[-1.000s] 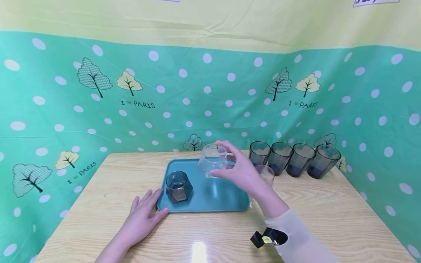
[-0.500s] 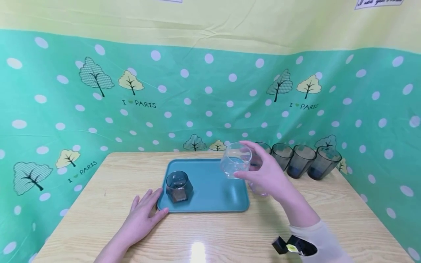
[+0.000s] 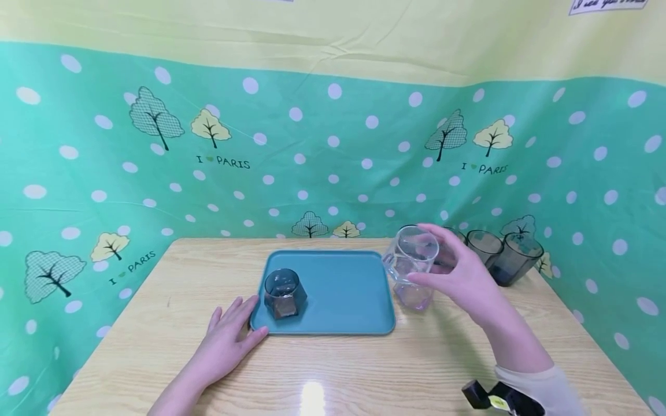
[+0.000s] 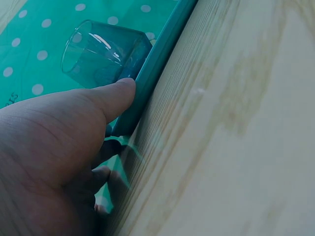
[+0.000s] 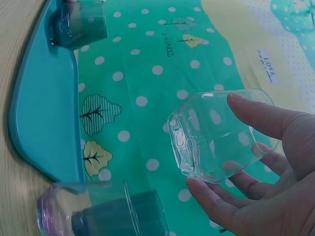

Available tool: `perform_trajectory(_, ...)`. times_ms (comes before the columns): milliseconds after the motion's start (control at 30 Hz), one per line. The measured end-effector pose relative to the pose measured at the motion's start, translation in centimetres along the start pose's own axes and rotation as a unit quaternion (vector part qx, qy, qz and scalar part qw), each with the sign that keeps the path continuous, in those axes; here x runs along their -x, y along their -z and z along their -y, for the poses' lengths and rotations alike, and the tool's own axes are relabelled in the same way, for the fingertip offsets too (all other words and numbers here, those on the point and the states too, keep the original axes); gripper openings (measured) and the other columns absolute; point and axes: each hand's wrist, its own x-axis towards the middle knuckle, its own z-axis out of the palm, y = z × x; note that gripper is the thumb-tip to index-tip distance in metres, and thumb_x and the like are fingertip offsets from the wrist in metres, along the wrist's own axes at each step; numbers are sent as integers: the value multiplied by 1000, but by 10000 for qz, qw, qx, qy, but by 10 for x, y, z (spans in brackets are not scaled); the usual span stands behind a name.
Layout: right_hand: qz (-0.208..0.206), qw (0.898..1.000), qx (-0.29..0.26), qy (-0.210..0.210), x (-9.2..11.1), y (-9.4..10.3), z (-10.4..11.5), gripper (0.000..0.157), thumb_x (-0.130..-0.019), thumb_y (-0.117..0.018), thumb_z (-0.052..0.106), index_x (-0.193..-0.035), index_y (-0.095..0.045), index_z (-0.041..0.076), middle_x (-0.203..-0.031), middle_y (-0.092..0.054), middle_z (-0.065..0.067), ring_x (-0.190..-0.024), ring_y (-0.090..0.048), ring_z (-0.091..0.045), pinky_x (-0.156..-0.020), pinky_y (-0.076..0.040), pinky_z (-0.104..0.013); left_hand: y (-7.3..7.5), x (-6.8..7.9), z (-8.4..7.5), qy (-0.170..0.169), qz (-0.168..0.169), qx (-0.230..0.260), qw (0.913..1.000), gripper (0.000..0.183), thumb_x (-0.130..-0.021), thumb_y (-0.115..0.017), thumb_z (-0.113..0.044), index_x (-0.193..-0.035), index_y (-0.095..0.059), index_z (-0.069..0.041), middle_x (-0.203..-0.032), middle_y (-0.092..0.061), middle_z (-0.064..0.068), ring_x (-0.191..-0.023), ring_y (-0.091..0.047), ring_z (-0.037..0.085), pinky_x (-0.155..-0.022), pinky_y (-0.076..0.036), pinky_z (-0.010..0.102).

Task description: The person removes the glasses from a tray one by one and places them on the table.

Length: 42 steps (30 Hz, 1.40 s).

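My right hand [image 3: 470, 280] holds a clear drinking glass [image 3: 408, 257] in the air beyond the tray's right edge. In the right wrist view the thumb is on one side of this glass [image 5: 209, 132] and the fingers curl round the other, its rim toward the palm. Below it, a pinkish clear glass [image 3: 414, 298] stands on the table, partly hidden. My left hand [image 3: 224, 345] rests at the near left corner of the blue tray [image 3: 343, 300], fingers extended and thumb touching the rim. A dark smoky glass [image 3: 283, 294] stands on the tray's left part.
Several tall grey glasses [image 3: 515, 260] line the table's back right, some hidden behind my right hand. A green polka-dot cloth [image 3: 333, 173] hangs behind and beside the wooden table [image 3: 364, 375].
My right hand has carried the clear glass rightward, from above the tray to above the pinkish glass. The left hand, the tray and the dark glass have stayed put.
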Motion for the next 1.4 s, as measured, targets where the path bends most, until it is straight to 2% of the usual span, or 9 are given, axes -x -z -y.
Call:
perform_trajectory(100, -71, 10000, 33, -10, 4, 8, -3, 93, -93, -94, 23, -170, -43, 35, -163, -51, -5, -138, -62, -37, -97, -60, -24, 0, 0, 0, 6, -2, 4, 10000, 83, -107, -73, -47, -168, -42, 1, -166, -49, 26, -161, -27, 53, -128, -2, 76)
perform_trajectory(333, -276, 9995, 176, 16, 13, 24, -15, 93, -94, -93, 25, -171, -41, 31, -161, -54, -8, -138, -62, -35, -97, -59, -21, 1, 0, 0, -10, -6, -3, 10000, 83, -107, -72, -48, -168, -42, 0, -166, -49, 25, -161, -27, 53, -128, -2, 76)
perform_trajectory(567, -369, 9990, 228, 104, 17, 36, -28, 92, -95, -91, 22, -171, -40, 28, -158, -57, -13, -129, -66, -9, -96, -59, -20, 2, 0, 0, 9, 6, 23, 10000, 83, -107, -72, -48, -168, -42, 0, -166, -49, 25, -162, -26, 53, -128, -1, 75)
perform_trajectory(667, -367, 9991, 188, 107, 19, 41, -33, 91, -96, -90, 19, -172, -40, 26, -157, -57, -12, -125, -67, -4, -95, -61, -22, 2, 0, 0, 12, 7, 14, 10000, 83, -107, -72, -48, -168, -42, 0, -166, -49, 25, -162, -26, 52, -128, -1, 75)
perform_trajectory(833, -356, 9992, 110, 143, 22, 49, -42, 87, -98, -88, 14, -171, -42, 25, -153, -57, -9, -120, -70, -7, -92, -63, -24, 2, 0, 0, 13, 12, 18, 10000, 83, -108, -72, -48, -168, -42, -1, -167, -48, 25, -162, -26, 52, -128, -1, 75)
perform_trajectory(1033, -298, 9992, 166, 205, 21, 65, -51, 84, -100, -85, 8, -170, -41, 22, -151, -59, -7, -118, -72, -13, -92, -61, -21, 3, 0, 0, 0, 1, 3, 10000, 83, -108, -72, -47, -168, -42, 0, -167, -48, 25, -162, -26, 52, -128, -2, 75)
perform_trajectory(1233, -208, 9992, 353, 22, 21, 80, -60, 85, -102, -83, 13, -172, -37, 23, -155, -56, -4, -126, -65, -1, -93, -58, -18, 2, 0, 0, 10, -1, 4, 10000, 82, -108, -72, -48, -168, -42, -1, -167, -48, 25, -162, -26, 52, -129, -1, 75)
perform_trajectory(1400, -170, 9989, 442, 32, 19, 88, -69, 85, -102, -83, 11, -172, -38, 27, -155, -57, -1, -127, -61, 2, -92, -58, -17, 2, -1, -1, 29, 10, 35, 10000, 82, -108, -72, -47, -168, -42, -1, -167, -48, 25, -163, -26, 51, -129, -1, 74)
